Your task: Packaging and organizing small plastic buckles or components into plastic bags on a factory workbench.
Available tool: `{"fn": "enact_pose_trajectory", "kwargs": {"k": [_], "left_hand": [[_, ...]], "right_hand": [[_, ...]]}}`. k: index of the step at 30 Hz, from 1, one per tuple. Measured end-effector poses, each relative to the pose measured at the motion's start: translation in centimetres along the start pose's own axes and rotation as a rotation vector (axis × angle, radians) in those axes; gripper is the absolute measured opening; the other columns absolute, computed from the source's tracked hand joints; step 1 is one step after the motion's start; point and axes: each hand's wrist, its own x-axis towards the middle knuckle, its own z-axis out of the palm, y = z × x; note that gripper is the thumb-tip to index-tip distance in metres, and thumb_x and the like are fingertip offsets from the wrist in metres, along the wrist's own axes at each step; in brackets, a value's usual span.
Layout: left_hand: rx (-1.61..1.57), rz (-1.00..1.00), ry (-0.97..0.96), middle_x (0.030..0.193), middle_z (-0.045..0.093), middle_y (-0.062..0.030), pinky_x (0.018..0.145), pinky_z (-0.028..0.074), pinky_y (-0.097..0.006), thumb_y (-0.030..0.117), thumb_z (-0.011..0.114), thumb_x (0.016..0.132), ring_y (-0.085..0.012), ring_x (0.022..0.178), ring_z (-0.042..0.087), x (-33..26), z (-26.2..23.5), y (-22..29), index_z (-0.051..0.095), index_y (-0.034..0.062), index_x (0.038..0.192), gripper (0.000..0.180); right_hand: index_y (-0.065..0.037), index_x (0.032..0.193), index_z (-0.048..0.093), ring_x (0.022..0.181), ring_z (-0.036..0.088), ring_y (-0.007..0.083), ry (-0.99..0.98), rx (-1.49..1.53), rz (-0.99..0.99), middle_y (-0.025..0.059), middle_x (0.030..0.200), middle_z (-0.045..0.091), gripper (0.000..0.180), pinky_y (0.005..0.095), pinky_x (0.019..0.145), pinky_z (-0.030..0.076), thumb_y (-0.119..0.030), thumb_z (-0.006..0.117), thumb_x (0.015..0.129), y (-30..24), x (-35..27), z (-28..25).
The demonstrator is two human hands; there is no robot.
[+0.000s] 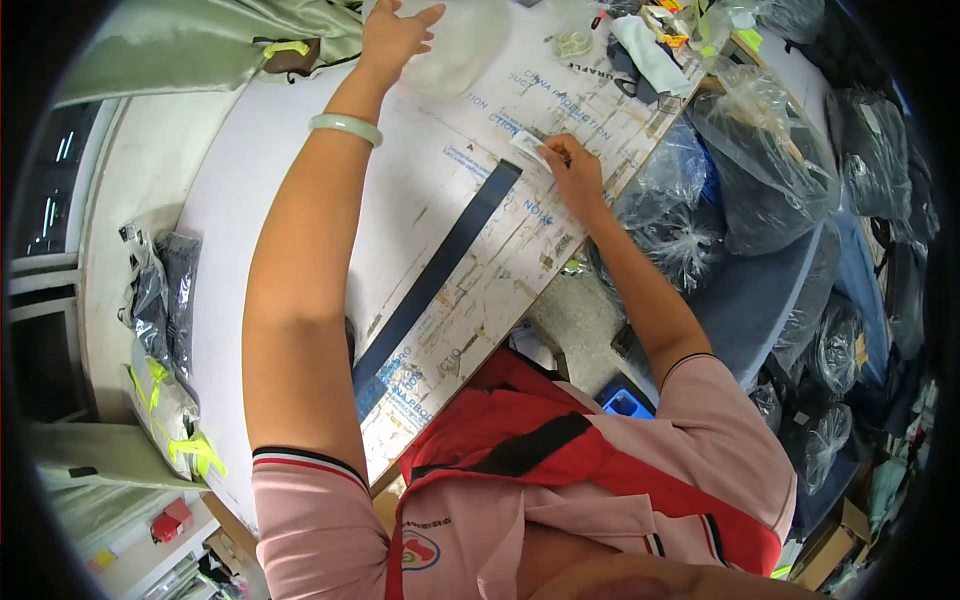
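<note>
Left hand's [396, 42] got its fingers spread by a cloudy plastic bag [455, 62]. Right hand's [576, 178] pinching a little white tag [527, 146], just beside a dark strip [440, 265] on the table [222, 215].

The left hand [397, 40] is splayed; the right hand [575, 176] pinches.

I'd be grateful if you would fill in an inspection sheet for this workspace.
Surface: white table, worn and scuffed, with blue print.
Job's things: dark flat strip lying diagonally; small white slip near its far end.
Clutter: pale folded cloth and mixed small items at the far right; translucent plastic sheeting near the left hand.
Hands: left hand open, fingers spread; right hand curled at the slip, grip unclear.
Cables: nothing seen.
Surroundings: clear plastic bags at right; green curtain at upper left.
</note>
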Motion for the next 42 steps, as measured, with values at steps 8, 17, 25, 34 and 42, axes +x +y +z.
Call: {"fn": "enact_pose_trajectory", "kwargs": {"k": [8,17,25,34,42], "left_hand": [[0.14,-0.174,-0.018,0.077,0.059,0.0018,0.06,0.045,-0.023,0.025,0.063,0.089,-0.0053,0.061,0.052,-2.1,2.9,3.1,0.067,0.0035,0.098,0.023],[0.129,-0.188,0.027,0.07,0.056,0.0017,0.054,0.041,-0.021,0.022,0.064,0.088,-0.0073,0.055,0.049,-11.6,-3.2,6.9,0.066,0.0038,0.085,0.018],[0.213,-0.33,0.052,0.075,0.06,0.001,0.057,0.041,-0.02,0.021,0.062,0.091,-0.0065,0.057,0.05,-20.8,-6.6,9.0,0.067,0.0032,0.1,0.021],[0.148,-0.346,0.058,0.075,0.06,0.0003,0.057,0.042,-0.02,0.015,0.06,0.092,-0.0055,0.058,0.049,-27.5,-4.9,9.1,0.065,0.0035,0.109,0.022],[0.056,-0.346,0.071,0.075,0.06,0.0,0.057,0.044,-0.02,0.013,0.056,0.094,-0.0055,0.057,0.049,-28.6,-4.2,8.0,0.058,0.0049,0.124,0.031]], "right_hand": [[-0.004,0.093,0.054,0.061,0.059,0.0173,0.098,0.127,0.076,0.0095,0.072,0.063,0.013,0.0284,0.059,0.046,-0.014,0.061,0.09,1.0,-0.3,-0.3],[-0.002,0.093,0.062,0.061,0.055,0.0088,0.003,0.155,0.068,0.0062,0.072,0.064,0.013,0.0248,0.058,0.044,-0.014,0.062,0.089,0.5,-0.2,-0.2],[-0.005,0.096,0.064,0.063,0.048,0.0011,-0.142,0.416,0.245,-0.0023,0.077,0.065,0.012,0.0185,0.056,0.038,-0.015,0.058,0.093,1.1,0.1,-0.7],[-0.006,0.095,0.063,0.079,0.053,0.0041,-0.294,0.46,0.149,-0.0023,0.091,0.062,0.013,0.0211,0.067,0.044,-0.017,0.06,0.092,-5.8,0.3,-2.4],[-0.003,0.09,0.062,0.095,0.057,0.0167,-0.709,0.113,-0.708,0.0087,0.12,0.056,0.012,0.0279,0.084,0.044,-0.014,0.059,0.089,-19.9,2.7,3.5]]}}
